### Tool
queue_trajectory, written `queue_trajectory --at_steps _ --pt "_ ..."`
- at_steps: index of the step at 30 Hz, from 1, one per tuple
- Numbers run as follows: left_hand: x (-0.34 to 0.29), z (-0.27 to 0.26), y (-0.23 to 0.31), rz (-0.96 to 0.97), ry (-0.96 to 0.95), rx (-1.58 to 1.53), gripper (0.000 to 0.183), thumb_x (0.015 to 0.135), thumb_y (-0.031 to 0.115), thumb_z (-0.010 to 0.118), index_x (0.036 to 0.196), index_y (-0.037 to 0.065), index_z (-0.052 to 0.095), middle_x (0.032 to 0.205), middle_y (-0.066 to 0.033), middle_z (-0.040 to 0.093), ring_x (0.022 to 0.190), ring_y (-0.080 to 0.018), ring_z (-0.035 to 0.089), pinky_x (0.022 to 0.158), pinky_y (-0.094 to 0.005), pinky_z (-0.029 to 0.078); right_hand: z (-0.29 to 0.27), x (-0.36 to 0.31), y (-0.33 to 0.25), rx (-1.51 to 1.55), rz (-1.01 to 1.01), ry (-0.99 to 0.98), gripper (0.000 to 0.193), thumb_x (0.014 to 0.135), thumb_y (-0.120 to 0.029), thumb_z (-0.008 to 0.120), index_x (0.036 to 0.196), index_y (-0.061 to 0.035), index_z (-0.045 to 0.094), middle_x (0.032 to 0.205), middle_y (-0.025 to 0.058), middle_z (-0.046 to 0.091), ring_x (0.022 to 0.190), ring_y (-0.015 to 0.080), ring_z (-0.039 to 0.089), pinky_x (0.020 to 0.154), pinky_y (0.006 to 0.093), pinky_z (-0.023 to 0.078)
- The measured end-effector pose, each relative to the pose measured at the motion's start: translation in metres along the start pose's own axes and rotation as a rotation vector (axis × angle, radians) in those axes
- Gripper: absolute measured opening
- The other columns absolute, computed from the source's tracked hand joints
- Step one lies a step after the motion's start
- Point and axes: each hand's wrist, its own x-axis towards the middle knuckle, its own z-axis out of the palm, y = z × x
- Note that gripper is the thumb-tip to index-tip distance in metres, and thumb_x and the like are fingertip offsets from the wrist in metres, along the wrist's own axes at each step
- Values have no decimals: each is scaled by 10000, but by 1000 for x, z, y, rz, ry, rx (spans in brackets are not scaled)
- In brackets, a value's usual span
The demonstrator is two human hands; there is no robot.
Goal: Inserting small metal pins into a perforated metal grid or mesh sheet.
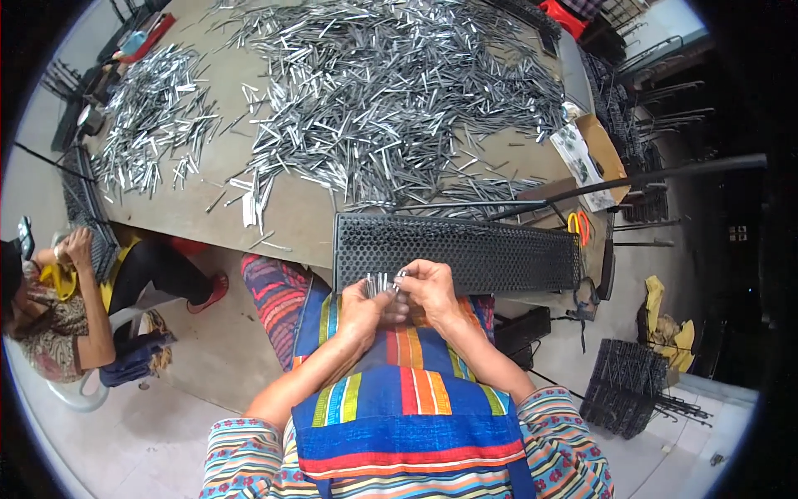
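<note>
My left hand (361, 309) is closed round several thin, shiny metal pieces (379, 281), which stick up from its fingers. Fingertips of my right hand (433, 291) pinch together right beside them, at the end of the bunch; what exactly they grip is too small to make out. Both hands are in front of my striped apron (407, 391), at the near edge of a long black perforated rack (457, 249). Small round holes cover the rack's face, and a black bar (640, 180) runs out from behind it to the right.
A large heap of slim metal strips (374, 100) covers much of the table (291, 208). Orange-handled scissors (579, 226) and an open cardboard box (600, 150) lie at right. Another person (62, 324) sits at left with a similar rack. Black racks (628, 387) stand on the floor.
</note>
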Motion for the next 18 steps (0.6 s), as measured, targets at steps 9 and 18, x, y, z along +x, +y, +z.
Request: queue_trajectory --at_steps 9,18 --pt "1 17 -12 36 -55 108 73 893 -2 529 938 -22 583 741 -105 662 560 -172 641 470 -271 547 -18 -11 5 126 17 81 16 816 -2 633 805 7 625 639 24 601 469 42 454 416 199 323" --pt "18 75 -33 52 -76 270 75 884 34 561 951 0 557 724 -80 646 552 -148 632 452 -270 523 -83 -15 5 295 132 70 58 821 -44 654 801 0 622 628 15 590 451 45 444 400 215 321"
